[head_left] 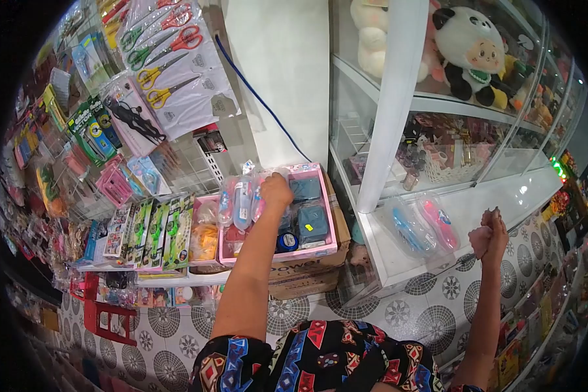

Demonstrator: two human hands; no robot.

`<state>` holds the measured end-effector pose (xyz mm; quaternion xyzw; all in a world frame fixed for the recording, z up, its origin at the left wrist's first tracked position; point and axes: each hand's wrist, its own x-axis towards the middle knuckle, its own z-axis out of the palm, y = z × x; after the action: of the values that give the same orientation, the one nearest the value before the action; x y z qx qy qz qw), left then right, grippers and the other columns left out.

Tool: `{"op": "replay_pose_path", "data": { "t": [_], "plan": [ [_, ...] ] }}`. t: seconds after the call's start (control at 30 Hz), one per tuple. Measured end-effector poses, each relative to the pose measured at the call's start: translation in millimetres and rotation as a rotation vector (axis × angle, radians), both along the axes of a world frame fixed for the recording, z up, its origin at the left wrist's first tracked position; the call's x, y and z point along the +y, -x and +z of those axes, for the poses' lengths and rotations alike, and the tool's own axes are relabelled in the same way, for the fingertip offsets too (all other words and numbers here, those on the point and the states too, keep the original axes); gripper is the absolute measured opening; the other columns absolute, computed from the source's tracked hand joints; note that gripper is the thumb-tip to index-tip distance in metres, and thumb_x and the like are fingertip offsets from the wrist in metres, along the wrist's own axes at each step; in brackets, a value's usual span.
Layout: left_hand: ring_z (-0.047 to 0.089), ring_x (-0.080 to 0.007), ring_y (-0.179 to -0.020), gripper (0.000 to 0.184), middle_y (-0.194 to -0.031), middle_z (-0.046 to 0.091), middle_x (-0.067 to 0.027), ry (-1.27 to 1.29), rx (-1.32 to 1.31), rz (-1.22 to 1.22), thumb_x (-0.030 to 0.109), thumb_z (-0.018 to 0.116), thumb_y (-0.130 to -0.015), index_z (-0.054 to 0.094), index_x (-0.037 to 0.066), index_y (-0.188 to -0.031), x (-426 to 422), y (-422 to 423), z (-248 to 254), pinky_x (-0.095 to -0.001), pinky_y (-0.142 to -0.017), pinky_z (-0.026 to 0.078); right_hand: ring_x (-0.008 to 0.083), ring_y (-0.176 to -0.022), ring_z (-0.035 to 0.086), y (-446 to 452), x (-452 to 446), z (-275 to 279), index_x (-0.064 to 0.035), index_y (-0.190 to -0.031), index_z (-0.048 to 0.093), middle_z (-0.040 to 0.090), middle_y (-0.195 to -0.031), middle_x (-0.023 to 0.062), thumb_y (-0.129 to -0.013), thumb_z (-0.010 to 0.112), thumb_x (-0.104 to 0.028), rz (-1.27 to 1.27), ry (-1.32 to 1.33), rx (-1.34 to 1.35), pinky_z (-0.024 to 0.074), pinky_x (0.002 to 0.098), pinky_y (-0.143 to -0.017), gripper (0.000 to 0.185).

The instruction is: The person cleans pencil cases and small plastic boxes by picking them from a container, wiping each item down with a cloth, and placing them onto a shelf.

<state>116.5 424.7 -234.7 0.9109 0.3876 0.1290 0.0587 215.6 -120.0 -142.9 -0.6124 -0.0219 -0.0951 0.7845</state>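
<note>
My left hand is over a pink box, with its fingers curled down around a pink item in clear plastic wrap; the fingertips are mostly hidden. A light blue oblong item in clear wrap lies just left of it. In the box's right part are dark teal square boxes and a round blue container. My right hand hangs in the air with fingers loosely bent and thumb apart, no object visible in it. Nearest to it, a wrapped pink item lies beside a wrapped blue one.
A white ledge runs along a glass cabinet with plush toys. Scissors on a card and other packets hang at left. Green blister packs stand beside the pink box. A red plastic stool is on the patterned floor.
</note>
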Motion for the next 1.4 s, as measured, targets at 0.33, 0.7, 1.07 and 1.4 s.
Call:
{"op": "replay_pose_path", "data": {
  "t": [0.33,0.7,1.07,1.4],
  "plan": [
    [0.064,-0.0263,-0.087,0.059,-0.107,0.058,-0.014,1.87,-1.0,-0.392,0.015,0.065,-0.078,0.041,0.004,-0.13,-42,67,30,-0.0353,-0.07,0.055,0.017,-0.091,0.058,101,121,48,-0.0022,-0.121,0.05,0.058,-0.109,0.008,-0.09,0.055,-0.025,0.529,-0.265,0.053,0.0493,0.0317,-0.076,0.039],
    [0.056,-0.0235,-0.106,0.068,-0.128,0.047,-0.0107,1.813,-1.168,-0.61,0.034,0.056,-0.089,0.021,0.012,-0.144,-163,127,50,-0.0364,-0.085,0.05,0.0332,-0.118,0.043,117,289,34,0.0024,-0.11,0.053,0.044,-0.127,0.0199,-0.083,0.062,-0.017,0.535,0.557,-0.797,0.0405,0.0385,-0.094,0.035],
    [0.048,-0.0187,-0.116,0.057,-0.133,0.045,-0.0097,1.676,-1.329,-0.436,0.023,0.048,-0.094,0.024,0.01,-0.144,-130,133,18,-0.0313,-0.095,0.042,0.0401,-0.125,0.035,181,261,-32,-0.0003,-0.118,0.051,0.042,-0.129,0.0198,-0.086,0.052,-0.009,0.946,0.671,-1.042,0.0294,0.0449,-0.105,0.034],
    [0.046,-0.0191,-0.118,0.075,-0.135,0.041,-0.0084,1.854,-1.153,-0.463,0.013,0.06,-0.082,0.02,0.013,-0.146,-172,137,48,-0.0319,-0.097,0.04,0.0202,-0.111,0.052,114,310,-14,-0.0034,-0.125,0.048,0.054,-0.119,0.0079,-0.094,0.048,-0.021,0.896,-0.299,0.214,0.0399,0.0336,-0.096,0.035]
  ]
}}
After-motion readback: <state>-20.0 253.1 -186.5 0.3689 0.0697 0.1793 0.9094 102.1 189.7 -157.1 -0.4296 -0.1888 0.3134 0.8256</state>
